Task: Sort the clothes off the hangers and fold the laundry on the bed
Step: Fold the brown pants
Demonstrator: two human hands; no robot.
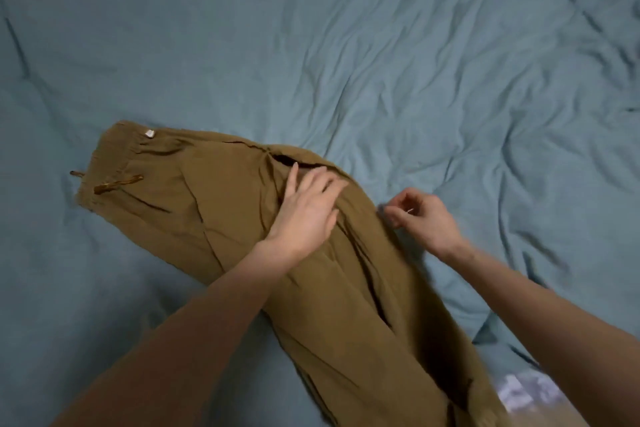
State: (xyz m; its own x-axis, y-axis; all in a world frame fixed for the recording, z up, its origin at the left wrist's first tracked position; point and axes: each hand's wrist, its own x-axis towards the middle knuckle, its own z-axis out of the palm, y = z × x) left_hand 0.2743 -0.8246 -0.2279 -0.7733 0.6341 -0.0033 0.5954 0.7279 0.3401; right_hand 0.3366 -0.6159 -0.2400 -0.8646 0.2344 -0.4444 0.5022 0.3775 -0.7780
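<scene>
Brown trousers [311, 253] spread on the bed [450, 80], flattened under open left hand [306, 210]. Right hand [420, 215] just beside, fingers curled, seemingly pinching the edge; blurred, cannot tell. Risk: bunching if tugged against 1 pressing palm.

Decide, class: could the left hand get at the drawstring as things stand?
Probably yes. The left hand lies flat on the trousers; the drawstring sits exposed at the waistband to its left, with only bare cloth between them.
</scene>
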